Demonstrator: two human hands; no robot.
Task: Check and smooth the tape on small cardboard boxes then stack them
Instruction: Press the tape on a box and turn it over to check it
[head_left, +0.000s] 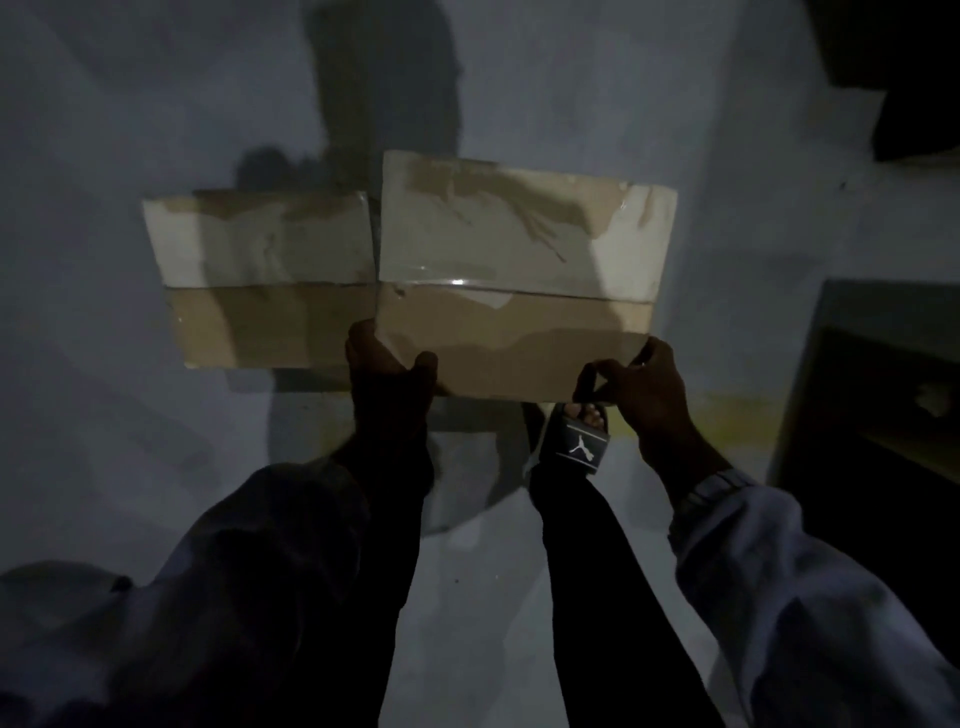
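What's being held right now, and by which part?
The right cardboard box, by its near edge: left hand at the left corner, right hand at the right corner.

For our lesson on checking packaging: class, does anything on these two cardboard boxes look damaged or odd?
Yes. The right box, held by the left hand and right hand, has ragged brown patches along its far edge and a pale scrap below its seam, as if torn. The left box shows similar patches.
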